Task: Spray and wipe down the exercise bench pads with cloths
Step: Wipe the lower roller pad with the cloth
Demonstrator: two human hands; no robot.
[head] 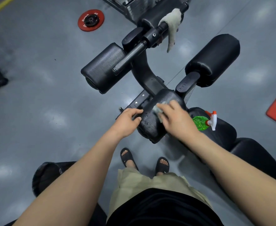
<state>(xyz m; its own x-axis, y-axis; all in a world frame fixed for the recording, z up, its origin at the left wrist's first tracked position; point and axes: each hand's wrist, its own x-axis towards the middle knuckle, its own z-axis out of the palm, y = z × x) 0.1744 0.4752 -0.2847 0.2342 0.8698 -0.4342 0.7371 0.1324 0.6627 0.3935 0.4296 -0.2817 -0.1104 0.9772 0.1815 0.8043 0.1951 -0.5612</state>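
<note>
Currently we record the right hand [178, 118] laid over a small pale cloth [157, 111], fingers spread and nearly flat, pressing it onto the top of the near roller pad [150, 128]. The hand is blurred, so we cannot tell whether the thumb also pinches the cloth. The left hand [127, 121] is curled round the pad's left end, thumb below and fingers above. We judge this grip is there to stop the roller turning under the wiping stroke. The two hands sit close together on the same pad, not touching.

Dark specks on the pad's near face look like spray droplets, so we judge this pad is sprayed and the wipe is in hand.

The two larger roller pads, left [101, 69] and right [214, 59], lie further off, untouched by either hand. A second cloth [171, 25] hangs over the upper bar, likely parked there as a spare.

Container: one spray bottle [202, 122], green translucent body with a white trigger and orange nozzle, lying on its side on the seat pad [225, 128] just beside the right wrist, within easy reach for the next pad. Fill level: we cannot tell.
</note>
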